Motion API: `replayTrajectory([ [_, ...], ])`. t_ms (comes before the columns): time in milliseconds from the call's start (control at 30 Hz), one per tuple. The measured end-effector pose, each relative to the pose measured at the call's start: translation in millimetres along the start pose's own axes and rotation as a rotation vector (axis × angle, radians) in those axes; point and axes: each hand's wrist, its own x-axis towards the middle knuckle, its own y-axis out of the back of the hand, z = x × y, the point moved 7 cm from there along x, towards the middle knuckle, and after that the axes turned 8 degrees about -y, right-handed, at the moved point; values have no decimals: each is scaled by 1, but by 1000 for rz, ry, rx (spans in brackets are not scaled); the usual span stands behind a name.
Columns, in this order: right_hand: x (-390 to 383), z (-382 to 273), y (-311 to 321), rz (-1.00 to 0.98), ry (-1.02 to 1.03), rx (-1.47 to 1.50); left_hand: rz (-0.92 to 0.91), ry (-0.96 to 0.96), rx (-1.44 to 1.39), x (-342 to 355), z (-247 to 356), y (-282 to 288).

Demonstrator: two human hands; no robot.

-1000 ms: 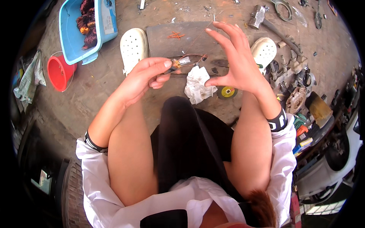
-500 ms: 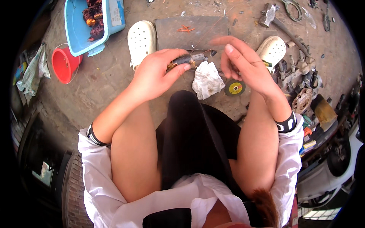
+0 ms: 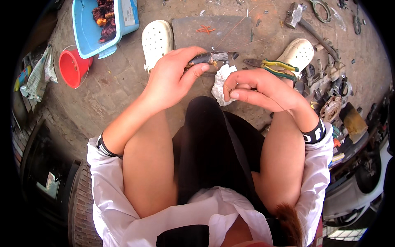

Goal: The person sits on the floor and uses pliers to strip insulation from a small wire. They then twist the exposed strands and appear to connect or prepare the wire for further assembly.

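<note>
My left hand [image 3: 170,78] is closed around a motor armature [image 3: 221,57], a dark cylinder with a grey slotted end and bits of copper at its middle. The slotted end points right, out past my thumb. My right hand [image 3: 263,88] is pinched closed on a thin copper wire [image 3: 273,101], whose strand trails back over the wrist. Just beyond the right knuckles, pliers [image 3: 279,64] with green and yellow handles lie by my shoe. Partly covered by the right fingertips is a crumpled white cloth or paper [image 3: 219,84].
A grey plate [image 3: 189,35] with short orange wire scraps lies between my shoes. At left stand a blue tub [image 3: 88,45] of copper coils and a red bucket [image 3: 68,68]. A hammer [image 3: 294,16] and several metal parts [image 3: 329,78] cover the right side.
My right hand has moved down and inward, its fingers now pinched over the white cloth or paper. The pliers have come into fuller view, and the yellow disc is now hidden.
</note>
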Motion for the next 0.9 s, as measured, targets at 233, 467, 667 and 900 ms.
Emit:
replayTrajectory([
  [233, 4, -7, -9, 47, 87, -115, 4, 111, -243, -8, -9, -4],
  [467, 11, 0, 25, 84, 55, 880, -369, 260, -700, -17, -20, -37],
  [667, 11, -5, 26, 520, 153, -152, -265, 495, -1024, -20, -19, -31],
  [900, 10, -11, 15, 548, 135, -524, -167, 499, -1036, -17, -29, -29],
])
